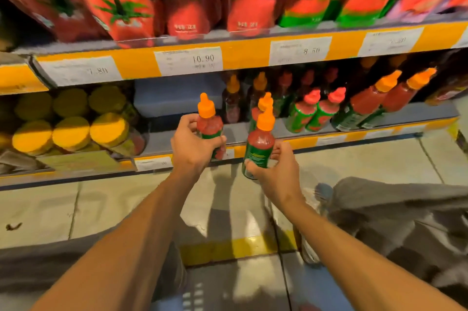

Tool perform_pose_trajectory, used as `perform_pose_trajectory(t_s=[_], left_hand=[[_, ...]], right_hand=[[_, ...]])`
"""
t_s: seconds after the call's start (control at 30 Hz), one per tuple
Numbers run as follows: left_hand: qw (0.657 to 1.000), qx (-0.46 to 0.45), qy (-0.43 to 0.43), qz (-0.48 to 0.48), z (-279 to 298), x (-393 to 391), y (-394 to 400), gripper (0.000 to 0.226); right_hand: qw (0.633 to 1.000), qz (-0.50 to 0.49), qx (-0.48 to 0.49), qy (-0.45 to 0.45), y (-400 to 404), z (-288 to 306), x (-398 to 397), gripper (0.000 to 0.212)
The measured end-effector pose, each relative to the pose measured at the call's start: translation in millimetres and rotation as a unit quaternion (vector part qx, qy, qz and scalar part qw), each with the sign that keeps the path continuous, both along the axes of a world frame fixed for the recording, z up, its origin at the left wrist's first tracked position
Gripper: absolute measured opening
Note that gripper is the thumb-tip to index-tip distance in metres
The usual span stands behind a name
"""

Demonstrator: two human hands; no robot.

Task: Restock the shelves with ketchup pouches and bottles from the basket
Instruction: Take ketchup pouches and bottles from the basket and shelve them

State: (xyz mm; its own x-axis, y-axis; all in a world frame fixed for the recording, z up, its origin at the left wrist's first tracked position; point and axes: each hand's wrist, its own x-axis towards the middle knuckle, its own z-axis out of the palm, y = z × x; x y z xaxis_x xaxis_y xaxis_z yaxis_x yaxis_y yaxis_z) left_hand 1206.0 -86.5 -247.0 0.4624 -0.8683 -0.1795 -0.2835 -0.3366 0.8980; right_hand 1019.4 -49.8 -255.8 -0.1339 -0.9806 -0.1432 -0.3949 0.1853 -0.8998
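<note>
Before the lower shelf (298,130), both hands (195,148) (276,171) grip ketchup bottles (209,123) (260,146).

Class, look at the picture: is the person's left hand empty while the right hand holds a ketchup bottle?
No: the left hand grips an orange-capped bottle, just as the right hand grips a second bottle.

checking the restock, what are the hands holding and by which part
Each holds an orange-capped ketchup bottle by its body: the left hand grips the left bottle, the right hand the right bottle low on its green label.

Lower shelf (255,130) — ketchup bottles (316,113), seemingly yellow-lidded jars (71,130).
</note>
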Motion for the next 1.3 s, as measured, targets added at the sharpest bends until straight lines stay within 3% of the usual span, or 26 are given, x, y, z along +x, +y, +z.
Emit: perform_pose_trajectory(t_s=[0.27, 0.47, 0.57, 0.87, 1.03, 1.17, 1.3], left_hand=[[1.000, -0.003, -0.019, 0.000, -28.7, 10.3, -45.0, 0.060], [0.999, 0.006, -0.051, 0.012, -37.4, 10.2, -65.5, 0.045], [0.999, -0.003, -0.049, 0.009, -40.5, 12.4, -72.7, 0.054], [0.991, -0.129, 0.012, 0.011, -21.0, 18.3, -96.9, 0.060], [0.994, -0.105, -0.009, 0.010, -14.9, 23.6, -108.8, 0.069], [0.987, -0.106, -0.121, 0.004, -9.1, 29.3, -126.1, 0.079], [0.988, -0.099, -0.118, -0.011, -17.4, 33.3, -138.5, 0.080]], right_hand=[[1.000, -0.007, -0.024, -0.008, -35.3, -21.7, 34.9, 0.042], [0.999, -0.027, -0.021, -0.029, -48.8, -35.3, 48.6, 0.038], [0.999, -0.035, -0.027, -0.030, -52.3, -39.6, 53.7, 0.038], [0.997, -0.068, -0.029, -0.032, -63.7, -47.0, 72.1, 0.042], [0.996, -0.080, -0.036, -0.022, -67.7, -51.1, 80.8, 0.051], [0.996, -0.079, -0.008, -0.034, -67.8, -59.1, 82.7, 0.056], [0.997, -0.077, -0.005, 0.012, -65.4, -62.1, 83.8, 0.050]])
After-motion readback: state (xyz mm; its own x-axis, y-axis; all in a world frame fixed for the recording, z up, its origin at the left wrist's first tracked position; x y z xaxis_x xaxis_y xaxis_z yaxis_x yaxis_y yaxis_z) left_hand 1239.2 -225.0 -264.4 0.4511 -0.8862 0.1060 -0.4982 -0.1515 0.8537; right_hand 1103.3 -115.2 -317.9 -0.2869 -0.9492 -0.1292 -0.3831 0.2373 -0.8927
